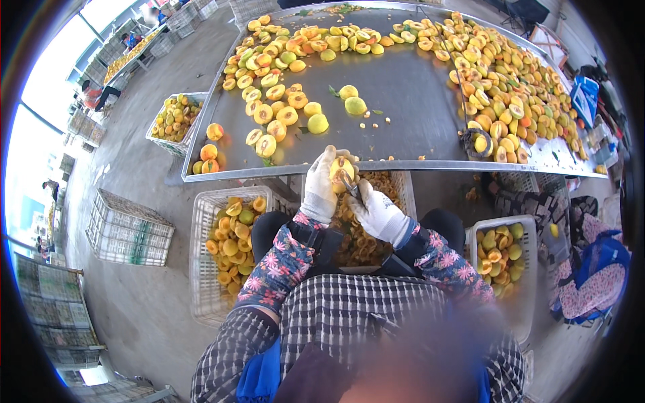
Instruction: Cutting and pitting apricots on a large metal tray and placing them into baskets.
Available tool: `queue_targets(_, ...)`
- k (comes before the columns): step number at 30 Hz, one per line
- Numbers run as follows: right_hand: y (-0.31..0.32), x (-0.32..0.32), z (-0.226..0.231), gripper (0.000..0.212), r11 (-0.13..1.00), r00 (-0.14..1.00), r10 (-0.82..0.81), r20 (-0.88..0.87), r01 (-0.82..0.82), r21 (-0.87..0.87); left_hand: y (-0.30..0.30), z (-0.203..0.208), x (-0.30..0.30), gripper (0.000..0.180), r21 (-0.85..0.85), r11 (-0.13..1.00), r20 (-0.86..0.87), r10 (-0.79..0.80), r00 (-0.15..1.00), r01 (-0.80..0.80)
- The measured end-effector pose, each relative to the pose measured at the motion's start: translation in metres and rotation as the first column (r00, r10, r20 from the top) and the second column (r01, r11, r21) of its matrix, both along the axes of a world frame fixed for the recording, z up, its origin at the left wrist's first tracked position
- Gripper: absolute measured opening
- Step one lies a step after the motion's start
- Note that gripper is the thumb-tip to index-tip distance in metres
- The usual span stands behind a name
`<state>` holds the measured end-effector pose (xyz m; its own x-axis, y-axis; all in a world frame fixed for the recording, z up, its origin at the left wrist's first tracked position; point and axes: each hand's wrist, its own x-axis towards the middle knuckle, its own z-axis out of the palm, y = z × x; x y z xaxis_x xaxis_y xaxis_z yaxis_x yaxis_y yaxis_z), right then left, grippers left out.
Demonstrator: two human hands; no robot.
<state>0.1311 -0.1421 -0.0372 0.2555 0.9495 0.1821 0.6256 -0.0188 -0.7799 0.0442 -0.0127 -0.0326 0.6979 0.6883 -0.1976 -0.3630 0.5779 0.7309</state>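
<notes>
White-gloved, my left hand (pixel 318 188) holds a cut yellow peach (pixel 340 173) just past the near edge of the metal table, its cut face turned up. My right hand (pixel 380 213), also gloved, grips a small metal pitting tool (pixel 351 187) whose tip meets the flesh at the peach's middle. The tool's exact end shape is hard to make out. Beneath both hands, between my knees, a crate (pixel 407 191) holds many pit pieces and scraps. On the table (pixel 403 87), halved peaches (pixel 265 145) lie at left and whole yellow-green ones (pixel 318 123) near the middle.
A large heap of peaches (pixel 497 87) covers the table's right side. Crates of peaches stand by my left (pixel 201 269) and right (pixel 527 269) knees. Stacked white crates (pixel 127 228) stand further left. At right, a person's patterned clothing (pixel 537 208) shows near the table.
</notes>
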Motion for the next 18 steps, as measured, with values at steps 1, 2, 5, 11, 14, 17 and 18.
queue_targets(1, 0.001, -0.001, 0.001, 0.028, 1.000, 1.000, -0.006, -0.026, 0.006, 0.013, -0.002, -0.002, -0.001, 0.036, -0.019, 0.999, 0.049, 0.027, 0.998, -0.026)
queue_targets(2, 0.002, 0.000, 0.003, 0.028, 1.000, 1.000, -0.008, -0.029, 0.008, 0.012, -0.001, -0.003, -0.001, 0.036, -0.021, 1.000, 0.046, 0.025, 0.999, -0.024)
queue_targets(5, 0.003, 0.003, 0.004, 0.025, 0.991, 0.991, 0.012, 0.136, 0.007, -0.134, 0.004, -0.005, -0.003, 0.031, -0.016, 0.999, 0.010, 0.033, 0.999, -0.032)
queue_targets(11, 0.007, -0.006, -0.004, 0.029, 1.000, 0.977, 0.028, -0.213, -0.025, 0.018, -0.002, 0.002, -0.004, 0.030, 0.020, 0.998, -0.042, 0.068, 0.997, -0.067)
queue_targets(14, 0.007, 0.005, -0.001, 0.030, 0.992, 0.996, 0.068, -0.065, -0.075, -0.106, 0.001, 0.004, -0.005, 0.030, 0.092, 0.992, -0.043, 0.086, 0.995, -0.082)
queue_targets(17, 0.009, 0.003, -0.018, 0.032, 0.988, 0.857, 0.155, -0.491, -0.129, 0.087, 0.005, 0.002, -0.002, 0.030, 0.081, 0.996, -0.083, -0.019, 0.996, 0.025)
queue_targets(18, 0.008, 0.003, -0.020, 0.032, 0.988, 0.858, 0.154, -0.490, -0.129, 0.084, 0.000, 0.005, -0.001, 0.030, 0.060, 0.998, -0.035, 0.007, 0.999, -0.005)
